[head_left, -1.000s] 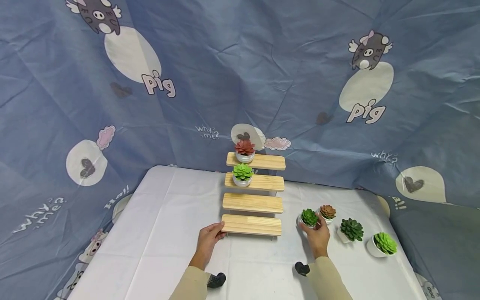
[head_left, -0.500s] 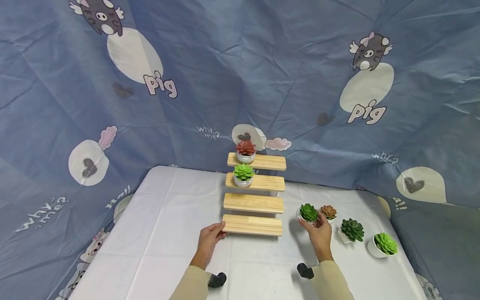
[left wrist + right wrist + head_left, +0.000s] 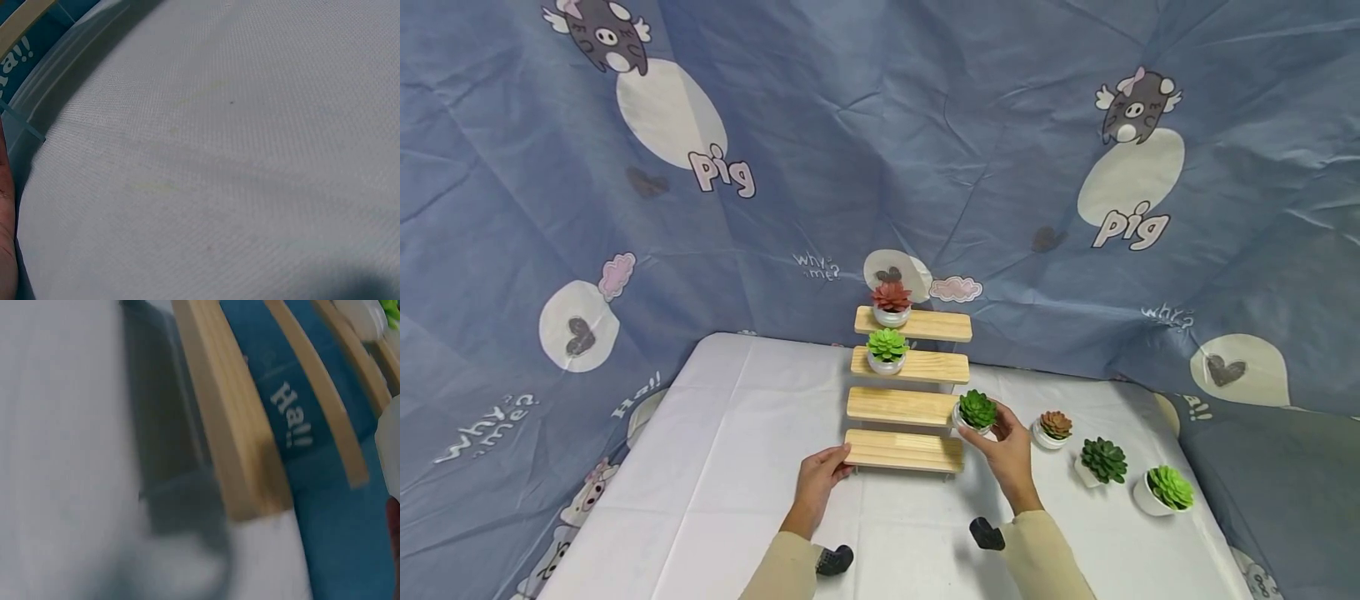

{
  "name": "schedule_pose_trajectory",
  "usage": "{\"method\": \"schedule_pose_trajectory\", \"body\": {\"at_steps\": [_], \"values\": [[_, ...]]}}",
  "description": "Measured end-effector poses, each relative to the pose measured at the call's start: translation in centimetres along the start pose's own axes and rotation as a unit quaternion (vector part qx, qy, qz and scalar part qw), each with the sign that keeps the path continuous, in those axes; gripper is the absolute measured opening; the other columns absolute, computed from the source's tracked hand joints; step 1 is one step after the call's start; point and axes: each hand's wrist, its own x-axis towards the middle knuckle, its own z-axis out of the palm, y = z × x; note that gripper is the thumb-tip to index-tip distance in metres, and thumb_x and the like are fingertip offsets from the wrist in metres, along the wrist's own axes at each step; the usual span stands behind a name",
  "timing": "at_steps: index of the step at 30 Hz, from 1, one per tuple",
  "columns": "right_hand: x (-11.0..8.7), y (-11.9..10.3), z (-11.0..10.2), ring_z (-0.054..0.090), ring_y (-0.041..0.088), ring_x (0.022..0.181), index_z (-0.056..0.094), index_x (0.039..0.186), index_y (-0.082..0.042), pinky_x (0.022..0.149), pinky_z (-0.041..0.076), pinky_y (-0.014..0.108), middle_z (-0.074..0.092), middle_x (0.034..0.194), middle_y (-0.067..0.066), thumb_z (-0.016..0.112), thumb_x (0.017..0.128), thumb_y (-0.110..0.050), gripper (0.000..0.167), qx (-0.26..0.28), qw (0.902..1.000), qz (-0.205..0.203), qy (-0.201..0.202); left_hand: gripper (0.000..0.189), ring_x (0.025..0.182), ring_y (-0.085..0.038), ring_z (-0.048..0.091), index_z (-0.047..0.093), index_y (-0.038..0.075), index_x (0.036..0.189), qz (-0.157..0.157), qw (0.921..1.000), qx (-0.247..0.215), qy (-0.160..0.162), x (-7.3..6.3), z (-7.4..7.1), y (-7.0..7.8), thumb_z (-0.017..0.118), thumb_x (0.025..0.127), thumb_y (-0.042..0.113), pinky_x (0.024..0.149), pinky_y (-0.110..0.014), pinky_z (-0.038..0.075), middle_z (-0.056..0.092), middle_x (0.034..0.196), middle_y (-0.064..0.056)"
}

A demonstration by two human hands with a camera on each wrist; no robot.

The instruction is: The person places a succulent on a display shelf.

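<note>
Held succulent (image 3: 976,412): points up, axis roughly vertical.

Right grip (image 3: 1009,457) now has the potted green succulent (image 3: 976,411) over by the third shelf down (image 3: 898,406), clear of the brown succulent (image 3: 1055,426).

A white-covered table (image 3: 730,450) carries a four-tier wooden stand (image 3: 906,406), with a red succulent (image 3: 891,302) and a light-green succulent (image 3: 887,348) on its upper boards (image 3: 938,326), and three potted plants (image 3: 1102,461) at right
</note>
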Motion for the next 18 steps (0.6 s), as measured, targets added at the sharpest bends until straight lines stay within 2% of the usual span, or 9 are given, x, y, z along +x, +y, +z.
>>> {"method": "schedule_pose_trajectory", "body": {"at_steps": [4, 10, 18], "values": [[-0.2, -0.9, 1.4, 0.053, 0.022, 0.116, 0.053, 0.132, -0.004, 0.104, 0.038, 0.038, 0.056, 0.13, 0.013, 0.084, 0.074, -0.006, 0.066, 0.015, 0.9996, -0.01, -0.023, 0.044, 0.075, -0.011, 0.062, 0.062, -0.015, 0.107, 0.003, 1.0, -0.003, 0.002, 0.1, -0.1, -0.1, 0.073, 0.088, 0.023, 0.067, -0.022, 0.054, 0.066, 0.083, -0.005], [0.0, -1.8, 4.0, 0.054, 0.029, 0.118, 0.053, 0.13, -0.001, 0.105, 0.039, 0.045, 0.057, 0.126, 0.016, 0.084, 0.074, -0.007, 0.064, 0.02, 0.998, -0.032, -0.05, 0.043, 0.074, -0.011, 0.062, 0.062, -0.015, 0.108, 0.004, 1.0, -0.002, 0.003, 0.0, 0.0, -0.1, 0.072, 0.089, 0.022, 0.067, -0.021, 0.054, 0.066, 0.083, -0.004], [0.5, -2.7, 7.5, 0.056, 0.03, 0.116, 0.053, 0.131, 0.0, 0.099, 0.046, 0.036, 0.056, 0.126, 0.018, 0.082, 0.075, -0.003, 0.063, 0.028, 0.9945, -0.023, -0.098, 0.042, 0.075, -0.011, 0.062, 0.062, -0.014, 0.109, 0.004, 1.0, 0.003, 0.0, -0.1, 0.0, 0.0, 0.071, 0.09, 0.022, 0.068, -0.021, 0.054, 0.066, 0.085, -0.005]]}}
